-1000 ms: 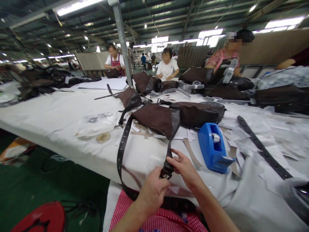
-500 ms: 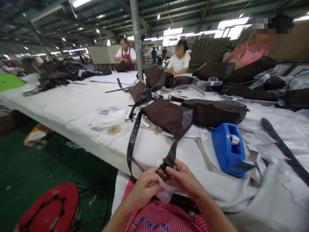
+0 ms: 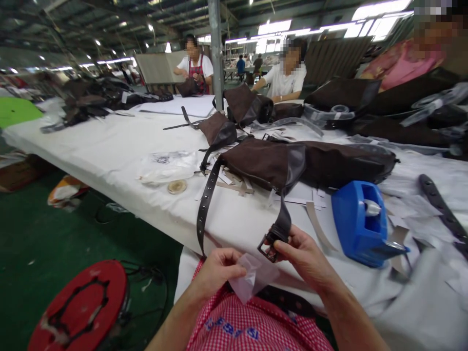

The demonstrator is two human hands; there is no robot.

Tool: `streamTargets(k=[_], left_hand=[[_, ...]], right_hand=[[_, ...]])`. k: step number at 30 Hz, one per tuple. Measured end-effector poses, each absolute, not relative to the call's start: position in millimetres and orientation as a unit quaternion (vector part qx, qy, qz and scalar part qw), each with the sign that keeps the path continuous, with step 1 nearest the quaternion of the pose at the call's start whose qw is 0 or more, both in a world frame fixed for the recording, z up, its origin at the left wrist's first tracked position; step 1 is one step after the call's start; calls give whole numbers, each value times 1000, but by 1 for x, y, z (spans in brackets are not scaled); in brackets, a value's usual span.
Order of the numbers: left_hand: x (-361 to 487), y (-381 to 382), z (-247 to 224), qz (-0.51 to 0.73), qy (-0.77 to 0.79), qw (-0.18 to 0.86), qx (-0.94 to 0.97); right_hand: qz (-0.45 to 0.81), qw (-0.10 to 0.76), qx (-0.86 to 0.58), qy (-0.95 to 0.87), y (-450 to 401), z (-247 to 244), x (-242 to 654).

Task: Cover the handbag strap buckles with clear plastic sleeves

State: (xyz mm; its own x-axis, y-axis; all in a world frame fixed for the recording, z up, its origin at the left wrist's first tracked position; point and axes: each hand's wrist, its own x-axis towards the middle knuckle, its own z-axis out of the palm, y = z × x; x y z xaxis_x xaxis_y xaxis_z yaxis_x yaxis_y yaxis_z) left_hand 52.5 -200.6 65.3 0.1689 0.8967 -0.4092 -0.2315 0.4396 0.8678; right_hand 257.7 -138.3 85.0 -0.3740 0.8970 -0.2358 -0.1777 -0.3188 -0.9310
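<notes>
A small translucent plastic sheet point(image 3: 250, 280) is pinched between the thumb and fingers of my left hand point(image 3: 221, 268), above the red checked apron. To its right, my right hand point(image 3: 302, 251) grips a dark metal buckle point(image 3: 268, 247) at the end of a black strap. That strap runs up to a brown bag point(image 3: 256, 161) with a black end panel, lying on the white-covered table point(image 3: 157, 219). From the bag's left end a black strap with eyelets point(image 3: 207, 204) hangs over the table edge. The sheet and the buckle are apart.
A blue tape dispenser point(image 3: 360, 222) stands right of my right hand. More brown bags point(image 3: 340, 163) lie behind, with paper scraps and a tape roll point(image 3: 177, 186) on the table. Several people are across the table. A red round stool point(image 3: 78, 307) is at lower left.
My hands have moved apart. The left came away with the plastic sheet, while the right shifted rightward with the buckle. The view has also shifted slightly.
</notes>
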Motion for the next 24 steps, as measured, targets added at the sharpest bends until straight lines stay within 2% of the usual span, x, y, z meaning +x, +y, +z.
streamTargets(k=[8, 24], left_hand=[[70, -193, 51, 439, 460, 706, 310], [70, -190, 43, 465, 441, 717, 274]], right_hand=[[707, 468, -381, -369, -144, 71, 238], [690, 403, -396, -452, -136, 69, 251]])
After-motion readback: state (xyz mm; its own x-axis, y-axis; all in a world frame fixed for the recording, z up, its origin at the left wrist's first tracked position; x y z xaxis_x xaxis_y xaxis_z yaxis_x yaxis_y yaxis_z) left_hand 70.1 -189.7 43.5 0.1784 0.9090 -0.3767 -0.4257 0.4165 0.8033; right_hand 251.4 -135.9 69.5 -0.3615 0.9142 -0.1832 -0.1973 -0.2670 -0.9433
